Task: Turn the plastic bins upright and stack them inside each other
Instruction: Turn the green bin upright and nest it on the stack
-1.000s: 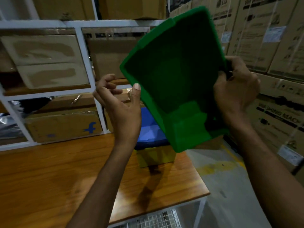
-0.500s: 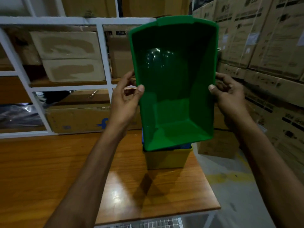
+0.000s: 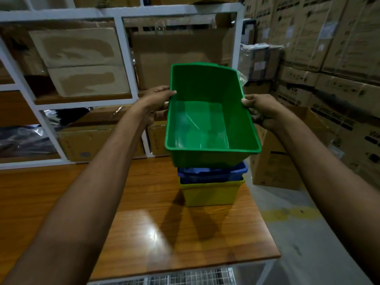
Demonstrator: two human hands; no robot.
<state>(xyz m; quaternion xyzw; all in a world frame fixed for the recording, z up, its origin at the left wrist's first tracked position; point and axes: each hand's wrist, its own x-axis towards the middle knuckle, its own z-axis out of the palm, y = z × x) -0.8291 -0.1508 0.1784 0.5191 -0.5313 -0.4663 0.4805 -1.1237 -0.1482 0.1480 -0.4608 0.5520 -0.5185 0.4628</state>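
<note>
Now the green bin (image 3: pixel 205 124) sits upright just over the blue bin (image 3: pixel 213 173), nested in the yellow bin (image 3: pixel 209 193) on the wooden surface (image 3: pixel 144 233). Left hand (image 3: pixel 153 101) and right hand (image 3: pixel 262 110) pinch opposite rims. Best lowered level, corners matched; smooth tapered plastic should slide home.

The wooden table (image 3: pixel 72 202) lies bare left of the stacked bins (image 3: pixel 209 182); shelving (image 3: pixel 125 64) blocks behind.
</note>
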